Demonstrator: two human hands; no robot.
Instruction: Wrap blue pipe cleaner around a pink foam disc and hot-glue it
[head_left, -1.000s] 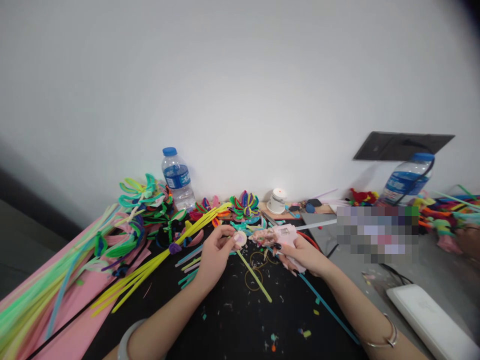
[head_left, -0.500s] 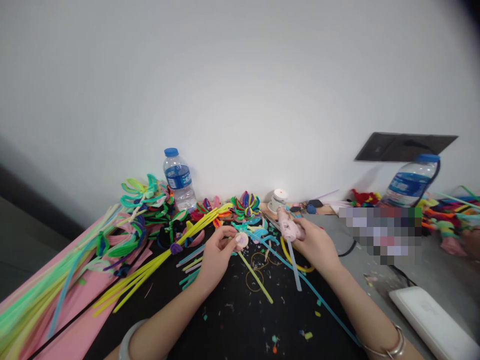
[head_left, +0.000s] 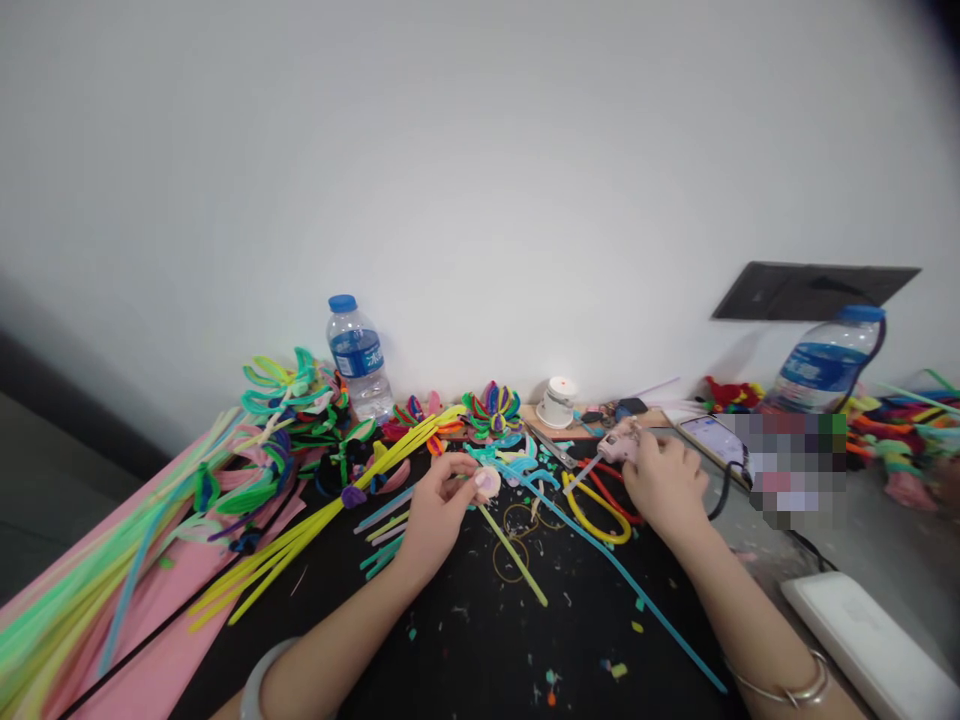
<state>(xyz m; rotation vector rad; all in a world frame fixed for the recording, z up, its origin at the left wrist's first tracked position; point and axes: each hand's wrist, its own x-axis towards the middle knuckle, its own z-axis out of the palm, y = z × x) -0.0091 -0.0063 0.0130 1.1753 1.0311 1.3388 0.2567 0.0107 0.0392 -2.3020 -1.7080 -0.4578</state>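
A small cream disc with a pale purple middle (head_left: 489,484) is pinched between the thumb and fingertips of my left hand (head_left: 437,508). Below it a yellow-green pipe cleaner (head_left: 517,560) lies on the black mat; I cannot tell whether the two are joined. My right hand (head_left: 669,488) grips a pink glue gun (head_left: 621,440), turned sideways, with a translucent glue stick (head_left: 583,474) poking out toward the left. Under the stick's end are scissors with yellow and red handles (head_left: 616,541). A long blue pipe cleaner (head_left: 645,590) crosses the mat between my hands.
Pipe-cleaner flowers (head_left: 493,408) and a white spool-like cup (head_left: 557,402) stand along the wall. Water bottles (head_left: 357,355) are at left and right. A bundle of yellow pipe cleaners (head_left: 300,540) lies left. A phone (head_left: 716,445), black cable and white box (head_left: 862,640) are on the right.
My right hand has shifted to the right and swung the glue gun from upright to sideways, uncovering the scissors' handles. My left hand has stayed nearly still with the disc.
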